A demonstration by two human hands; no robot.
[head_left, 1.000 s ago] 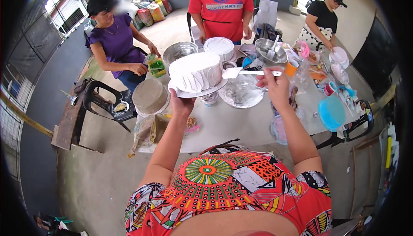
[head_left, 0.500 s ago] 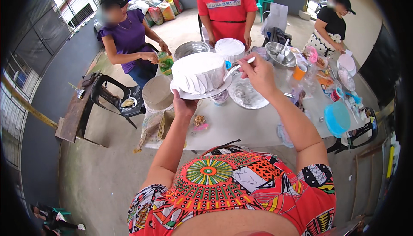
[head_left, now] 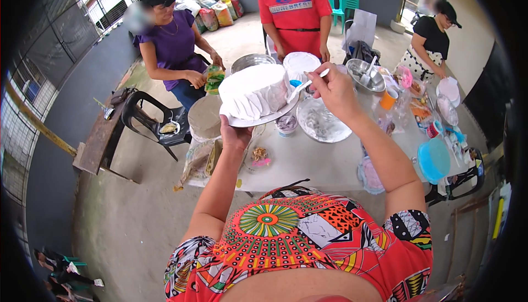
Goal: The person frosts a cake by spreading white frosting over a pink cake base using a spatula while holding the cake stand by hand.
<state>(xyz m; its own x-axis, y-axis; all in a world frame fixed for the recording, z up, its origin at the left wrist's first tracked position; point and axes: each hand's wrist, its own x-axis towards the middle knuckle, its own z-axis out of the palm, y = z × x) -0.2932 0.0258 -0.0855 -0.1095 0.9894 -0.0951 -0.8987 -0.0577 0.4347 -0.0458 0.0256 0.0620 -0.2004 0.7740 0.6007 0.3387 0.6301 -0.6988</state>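
My left hand [head_left: 235, 136] supports from below a plate [head_left: 242, 122] that bears a round cake [head_left: 254, 90] covered in white icing. Ridged, wavy strokes mark the near left side of the cake, while its right side looks smoother. Pinched in my right hand [head_left: 335, 94] is a white spoon [head_left: 300, 88], its lower end against or very close to the cake's right side; the exact contact is hard to see. Below that hand, a metal bowl [head_left: 342, 136] smeared with white icing rests on the table. A small tub [head_left: 286, 127] stands beside the bowl.
Across the white table [head_left: 308, 173] stand another white cake [head_left: 301, 62] and a steel bowl [head_left: 369, 84]. An orange cup [head_left: 389, 99] and a blue round container [head_left: 433, 162] are at the right. Three people work around the table. A black chair [head_left: 151, 117] stands at the left.
The cake and plate tilt slightly more toward the right side. My right hand and the spoon stay by the cake's right side, with a small shift. The whole view has moved a little.
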